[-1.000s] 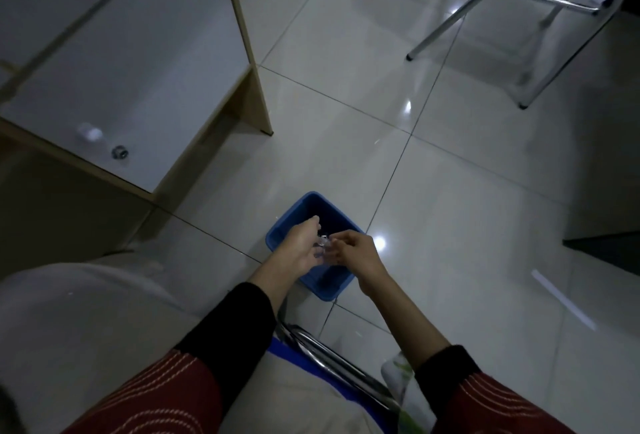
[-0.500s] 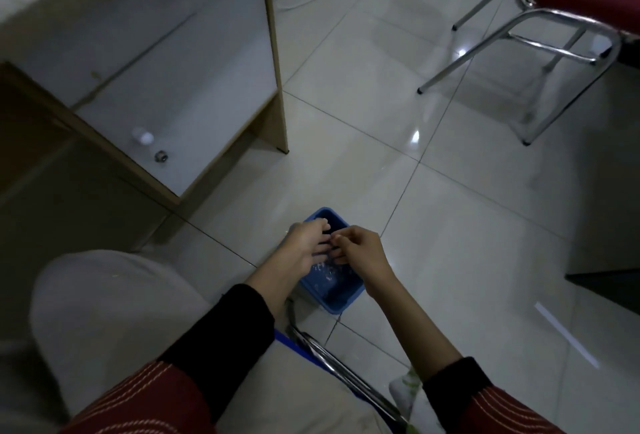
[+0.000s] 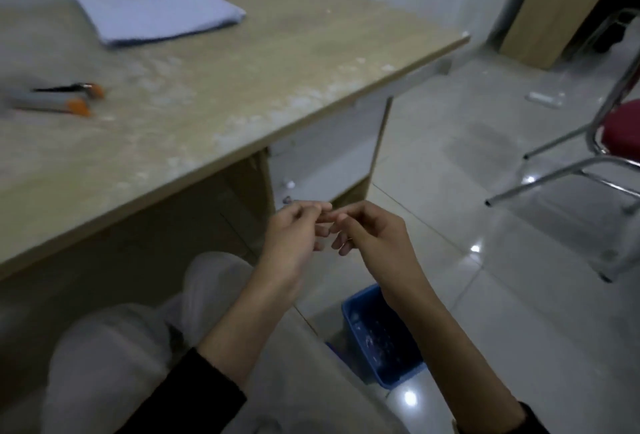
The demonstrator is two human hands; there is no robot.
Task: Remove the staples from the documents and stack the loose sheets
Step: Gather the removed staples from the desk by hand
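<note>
I see a flat pile of pale blue-white paper sheets (image 3: 156, 9) at the upper left of the frame, lying on the light wooden table (image 3: 277, 87). They look loose and neatly stacked, so I think much of the job is done. At the left edge lies a grey and orange metal tool (image 3: 65, 99), a bit blurry, and no hand is on it. I see no stapled papers waiting, but some of the table is out of view, so I can't be sure.

My left hand (image 3: 294, 236) and right hand (image 3: 370, 236) are in the middle of the frame, out past the table edge. Their fingers are curled and the tips touch each other. They may be pinching a tiny staple, but it is too small to see, so I cannot tell if they hold anything.

The square blue plastic bin (image 3: 360, 329) sits on the shiny tiled floor at the lower middle, with little pale bits (image 3: 377, 340) inside. I think those are pulled staples.

A moment ago both hands were low down over the bin. Now they are lifted up, away from it. The view has tipped up too, so the table top shows.
</note>
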